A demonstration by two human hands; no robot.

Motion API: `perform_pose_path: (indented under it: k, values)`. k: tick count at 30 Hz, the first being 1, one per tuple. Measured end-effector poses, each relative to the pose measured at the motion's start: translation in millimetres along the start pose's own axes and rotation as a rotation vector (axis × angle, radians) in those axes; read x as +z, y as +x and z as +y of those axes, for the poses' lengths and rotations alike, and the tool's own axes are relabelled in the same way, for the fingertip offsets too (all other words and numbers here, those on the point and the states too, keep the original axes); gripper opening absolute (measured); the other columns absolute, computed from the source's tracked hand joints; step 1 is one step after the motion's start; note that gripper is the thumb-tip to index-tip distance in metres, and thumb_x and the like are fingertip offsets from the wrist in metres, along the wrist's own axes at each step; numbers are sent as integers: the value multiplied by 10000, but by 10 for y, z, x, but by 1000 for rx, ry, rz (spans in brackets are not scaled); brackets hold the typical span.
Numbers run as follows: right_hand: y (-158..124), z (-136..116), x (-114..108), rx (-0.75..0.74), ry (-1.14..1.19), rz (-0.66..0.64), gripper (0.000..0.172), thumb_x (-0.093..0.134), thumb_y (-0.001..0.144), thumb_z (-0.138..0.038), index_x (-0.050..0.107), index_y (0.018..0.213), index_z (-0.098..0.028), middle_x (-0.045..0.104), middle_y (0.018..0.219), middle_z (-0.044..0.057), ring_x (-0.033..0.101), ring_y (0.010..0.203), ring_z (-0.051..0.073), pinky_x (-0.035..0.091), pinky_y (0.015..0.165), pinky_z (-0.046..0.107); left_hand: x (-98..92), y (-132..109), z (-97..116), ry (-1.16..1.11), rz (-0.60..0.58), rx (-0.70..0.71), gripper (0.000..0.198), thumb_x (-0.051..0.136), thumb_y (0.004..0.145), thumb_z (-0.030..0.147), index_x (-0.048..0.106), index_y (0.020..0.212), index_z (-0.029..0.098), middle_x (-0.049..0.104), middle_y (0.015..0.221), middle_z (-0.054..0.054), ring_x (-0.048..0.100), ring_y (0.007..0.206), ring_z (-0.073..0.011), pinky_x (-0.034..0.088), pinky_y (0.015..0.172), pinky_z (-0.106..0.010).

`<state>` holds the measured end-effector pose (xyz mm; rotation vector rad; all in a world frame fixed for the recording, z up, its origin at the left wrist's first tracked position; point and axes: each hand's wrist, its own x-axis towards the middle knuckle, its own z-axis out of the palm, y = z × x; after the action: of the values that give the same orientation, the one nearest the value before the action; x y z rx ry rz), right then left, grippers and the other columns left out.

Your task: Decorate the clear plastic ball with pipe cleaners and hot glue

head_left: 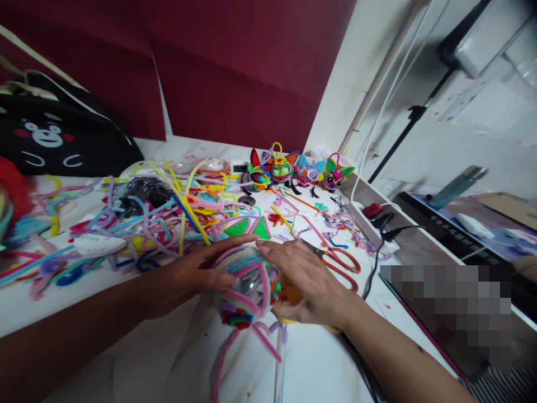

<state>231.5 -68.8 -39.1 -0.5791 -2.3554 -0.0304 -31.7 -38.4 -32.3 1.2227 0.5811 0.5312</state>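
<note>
Between my two hands is a clear plastic ball [250,284] partly wrapped in pink, blue and rainbow pipe cleaners. My left hand [197,277] curls round its left side, thumb lying on the front. On the right side, my right hand [308,282] grips it, with fingertips on the top. Pink pipe-cleaner ends [266,342] hang below the ball onto the white table. Just behind stand two green triangular ear shapes [247,228] edged in pink. Orange-handled scissors [342,266] lie right of my right hand. An orange-yellow thing behind that hand is mostly hidden.
A tangle of loose pipe cleaners [146,229] covers the table's left. Several finished decorated balls with ears [282,168] line the back. A black bag [62,134] stands at far left. A power strip [373,210] with cables runs along the right, near a dark tablet-like slab [415,313].
</note>
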Motion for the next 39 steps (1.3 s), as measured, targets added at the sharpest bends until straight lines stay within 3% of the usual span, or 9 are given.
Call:
perform_pose_path:
  k: [9,15,26,32,39]
  values:
    - [-7,37,33,44,16,-15,704,684,874,-289,376,1485,-124,679,1270,175,646,1152,253,514,928,421,13,55,-77,-154,15,-19,457,780,787,298,675,1230,341,741,1174,5,683,1090,-229,556,872,-267]
    - [0,36,35,53,14,5,614,648,905,-313,419,1444,-128,705,1180,145,665,1100,246,524,906,411,-7,31,-97,-160,39,-55,528,804,738,331,619,1232,316,726,1059,-4,688,946,-207,549,773,-249]
    - [10,27,19,80,-33,9,512,593,949,-334,451,1400,-137,717,1056,120,681,1041,252,522,872,412,-6,42,-111,-152,160,-32,529,796,699,334,604,1192,332,698,1013,8,665,888,-206,537,716,-255]
    - [0,34,14,79,-45,17,494,597,961,-358,472,1375,-119,723,1050,142,688,1001,264,532,850,427,-54,31,-147,-168,158,-25,536,781,703,346,601,1208,356,702,1047,13,660,922,-223,539,742,-271]
    - [18,-21,-21,107,13,74,555,629,912,-336,462,1407,-149,740,1099,131,710,974,255,551,841,425,-39,17,-139,-116,202,119,532,769,724,309,602,1220,404,682,1112,26,648,993,-236,550,739,-270]
